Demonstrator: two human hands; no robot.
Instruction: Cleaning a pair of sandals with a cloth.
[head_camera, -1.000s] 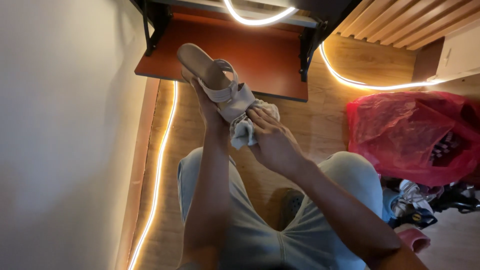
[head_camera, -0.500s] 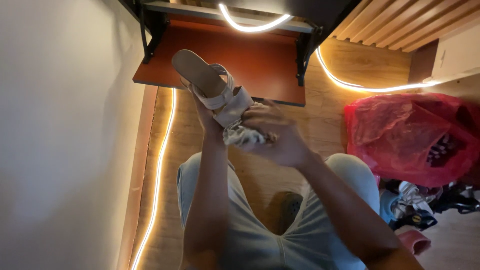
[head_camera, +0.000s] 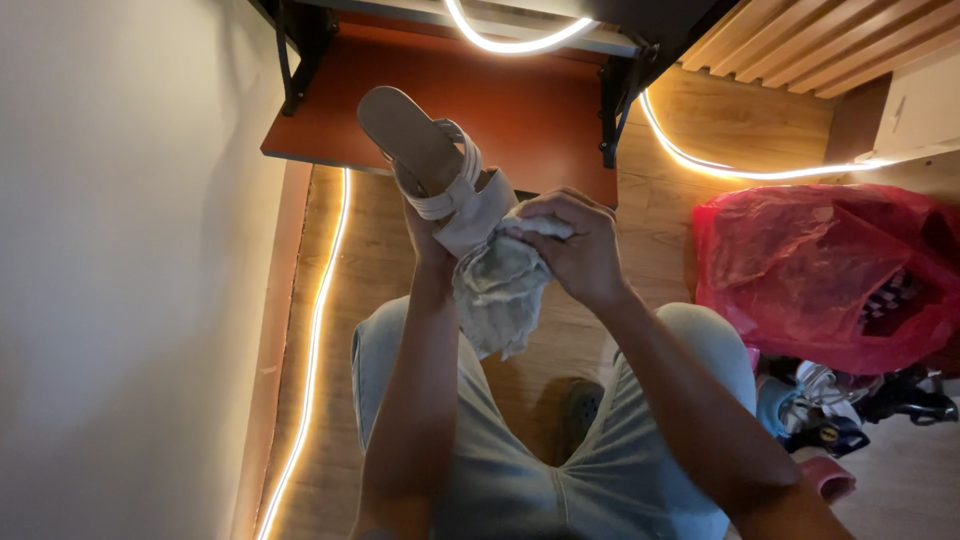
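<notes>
A pale strappy sandal (head_camera: 440, 165) is held up in the centre of the frame, sole toward the camera, as the right hand (head_camera: 575, 245) presses a crumpled grey-white cloth (head_camera: 497, 285) against its heel end. Half a second ago the cloth sat bunched lower and closer to the body; now the right hand has slid to the right and the cloth hangs longer beneath it, which reads as a wiping stroke along the shoe's rear strap. The sandal itself has barely shifted. The right hand's fingers (head_camera: 545, 212) are curled together and clamped on the cloth. The left hand (head_camera: 428, 240) grips the sandal from behind; its fingers are mostly hidden by the straps and cloth, so their exact hold cannot be made out. Behind, in the upper frame, is a reddish-brown shelf (head_camera: 530, 100) edged by a glowing light strip (head_camera: 315, 340). At right, a red plastic bag (head_camera: 820, 270) lies on the wooden floor (head_camera: 370, 250), with a dim jumble of footwear below it, too dark to identify.
</notes>
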